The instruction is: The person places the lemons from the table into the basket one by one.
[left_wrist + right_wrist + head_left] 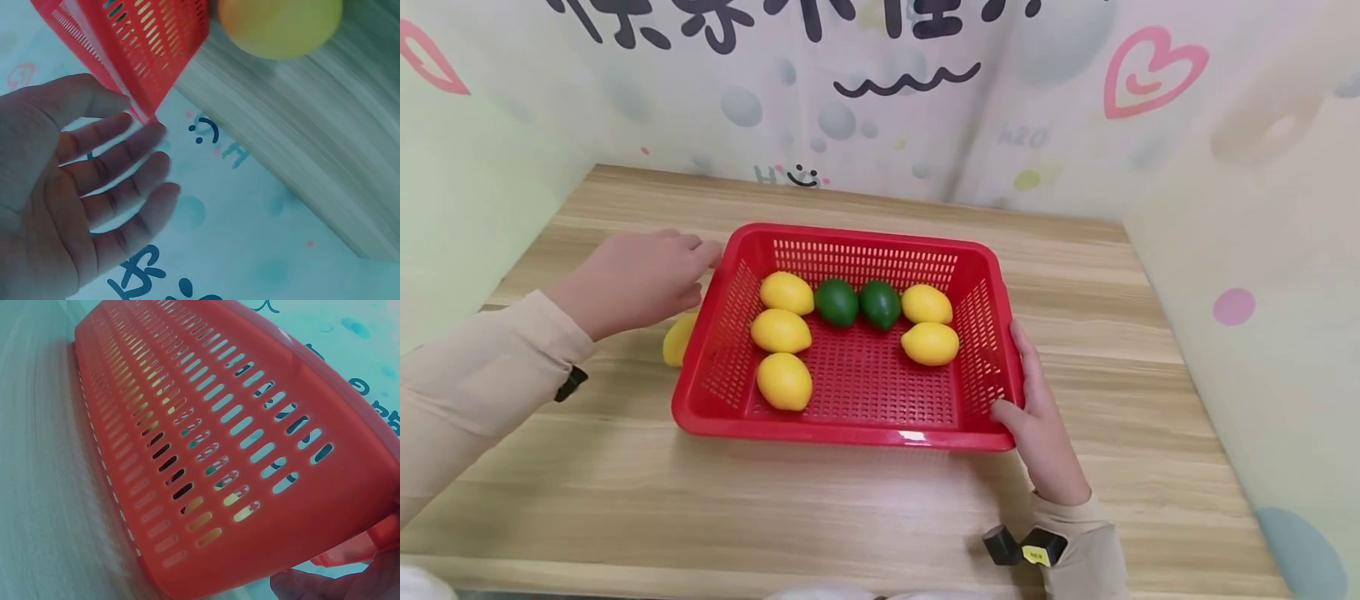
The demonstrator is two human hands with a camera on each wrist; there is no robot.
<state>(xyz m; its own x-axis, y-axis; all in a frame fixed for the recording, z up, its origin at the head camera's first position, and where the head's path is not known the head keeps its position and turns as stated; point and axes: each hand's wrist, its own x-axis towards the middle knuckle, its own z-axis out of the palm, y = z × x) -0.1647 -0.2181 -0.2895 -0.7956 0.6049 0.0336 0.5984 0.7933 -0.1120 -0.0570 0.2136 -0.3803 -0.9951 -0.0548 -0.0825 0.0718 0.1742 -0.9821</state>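
Observation:
A red plastic basket [850,435] with slotted walls stands mid-table in the head view. Several yellow lemons [785,382] lie along its left and right sides. Two dark green, lemon-shaped fruits [837,302] sit side by side near its back wall. My right hand [1037,421] grips the basket's front right corner, thumb over the rim and fingers outside. At the back left, my left hand [643,279] has loosely bent fingers, with fingertips [153,131] right at the rim. Another yellow fruit [677,340] is outside the basket below this hand, partly hidden by the rim.
The wooden table [820,517] meets a patterned wall covering [880,125] at the back, with pale side walls left and right. A black strap [571,383] circles the left sleeve, and a black device [1045,546] is on the right wrist.

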